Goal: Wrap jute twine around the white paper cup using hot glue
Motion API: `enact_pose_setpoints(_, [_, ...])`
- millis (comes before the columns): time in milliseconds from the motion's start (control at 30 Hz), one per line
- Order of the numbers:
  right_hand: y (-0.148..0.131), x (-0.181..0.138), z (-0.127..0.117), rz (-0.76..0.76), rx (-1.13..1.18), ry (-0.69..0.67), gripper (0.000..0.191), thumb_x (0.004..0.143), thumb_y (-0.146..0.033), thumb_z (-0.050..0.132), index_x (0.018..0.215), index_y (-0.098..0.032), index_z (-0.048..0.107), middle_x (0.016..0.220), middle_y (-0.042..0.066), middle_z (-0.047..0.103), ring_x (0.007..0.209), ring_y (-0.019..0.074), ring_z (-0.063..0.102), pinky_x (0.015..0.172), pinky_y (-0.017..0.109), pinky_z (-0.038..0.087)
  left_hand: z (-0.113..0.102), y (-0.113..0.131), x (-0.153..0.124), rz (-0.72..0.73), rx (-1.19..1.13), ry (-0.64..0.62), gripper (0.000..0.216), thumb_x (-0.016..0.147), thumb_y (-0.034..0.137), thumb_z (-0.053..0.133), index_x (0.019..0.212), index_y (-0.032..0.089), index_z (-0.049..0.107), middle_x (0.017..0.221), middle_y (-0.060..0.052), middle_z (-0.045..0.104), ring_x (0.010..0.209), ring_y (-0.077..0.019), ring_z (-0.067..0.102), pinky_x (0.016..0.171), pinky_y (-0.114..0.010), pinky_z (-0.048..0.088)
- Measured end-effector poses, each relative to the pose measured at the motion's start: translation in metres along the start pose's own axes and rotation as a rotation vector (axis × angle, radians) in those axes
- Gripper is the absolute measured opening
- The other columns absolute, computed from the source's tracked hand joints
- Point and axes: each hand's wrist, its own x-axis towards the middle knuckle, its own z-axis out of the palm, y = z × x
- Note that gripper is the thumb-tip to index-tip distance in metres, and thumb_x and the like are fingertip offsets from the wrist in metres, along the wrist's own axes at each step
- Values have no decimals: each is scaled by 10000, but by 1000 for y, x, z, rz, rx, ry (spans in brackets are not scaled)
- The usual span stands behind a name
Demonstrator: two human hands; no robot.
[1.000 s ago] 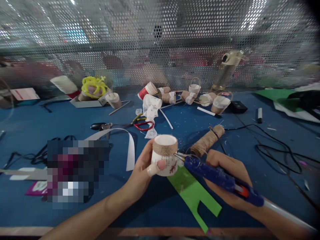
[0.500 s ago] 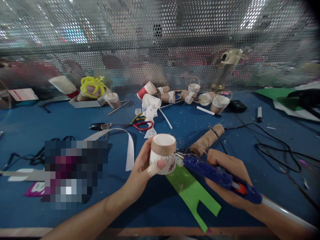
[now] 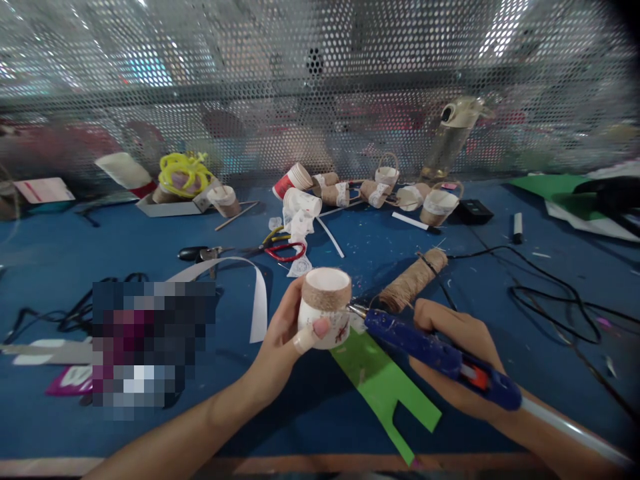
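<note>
My left hand point(image 3: 287, 333) holds a white paper cup point(image 3: 325, 320) upright, its thumb wrapped in a pale band and pressed on the cup's front. Twine point(image 3: 320, 298) circles the cup's upper part below the rim. In my right hand point(image 3: 453, 340) is a blue hot glue gun point(image 3: 420, 347), with a clear glue stick point(image 3: 565, 427) out of its back end. The gun's metal nozzle points left and is at the cup's right side, by the lower edge of the twine; whether it touches I cannot tell. Green cut paper point(image 3: 385, 387) lies below the cup.
A twine roll point(image 3: 413, 283) lies behind the gun, near a black cable point(image 3: 545, 297). Red-handled scissors point(image 3: 285, 251), lace point(image 3: 300, 247) and a white strip point(image 3: 259, 300) lie further left. Small twine-wrapped cups point(image 3: 375, 192) and a bottle point(image 3: 450, 140) stand at the back, before a perforated metal screen point(image 3: 280, 87).
Hands, cup and glue gun hold nearly the same pose. The whole view has shifted very slightly.
</note>
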Motion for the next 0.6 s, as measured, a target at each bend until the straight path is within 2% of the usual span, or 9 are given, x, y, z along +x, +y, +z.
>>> enact_pose_setpoints(267, [-2,2,0,-21,3,-2,307,866,-133,635,826,-278,368,693,-59,423,554,131,418,523,303,312,5,4,1,-40,16,8,579,915,429,836,1447,301,645,1442,-97,707,1336,-353,627,1130,-447,510])
enact_pose_setpoints(600, [1,0,1,42,42,26,341,834,-122,677,800,-279,376,696,-61,426,557,137,410,530,319,306,-3,-3,-3,5,-8,9,609,930,476,800,1500,329,646,1490,-87,692,1384,-389,601,1179,-501,484])
